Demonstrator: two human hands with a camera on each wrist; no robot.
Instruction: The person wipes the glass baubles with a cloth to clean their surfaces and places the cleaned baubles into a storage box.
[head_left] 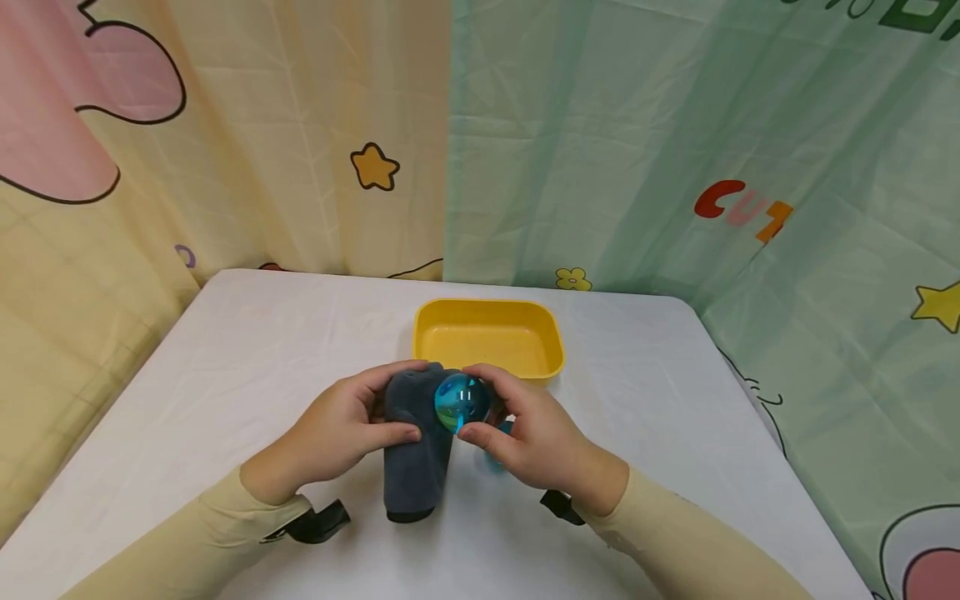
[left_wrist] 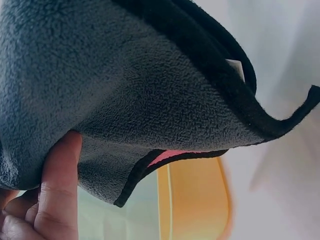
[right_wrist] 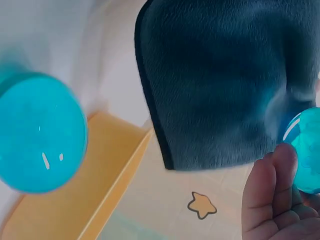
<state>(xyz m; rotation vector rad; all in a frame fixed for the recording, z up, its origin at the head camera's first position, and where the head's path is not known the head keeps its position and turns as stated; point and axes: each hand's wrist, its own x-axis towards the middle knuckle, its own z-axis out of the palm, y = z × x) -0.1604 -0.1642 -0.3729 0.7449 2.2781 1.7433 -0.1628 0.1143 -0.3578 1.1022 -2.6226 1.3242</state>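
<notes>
Left fingers around a grey cloth, right fingers around a blue ball.

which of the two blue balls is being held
The blue ball the right hand grips beside the grey cloth; the other blue ball lies unheld on the table.

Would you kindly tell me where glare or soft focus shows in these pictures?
Head: small white glints on the held blue ball; left wrist: crisp texture on the gray cloth, soft edge on the yellow tray beyond; right wrist: white glints on the other round blue object, its outline blurred.
</notes>
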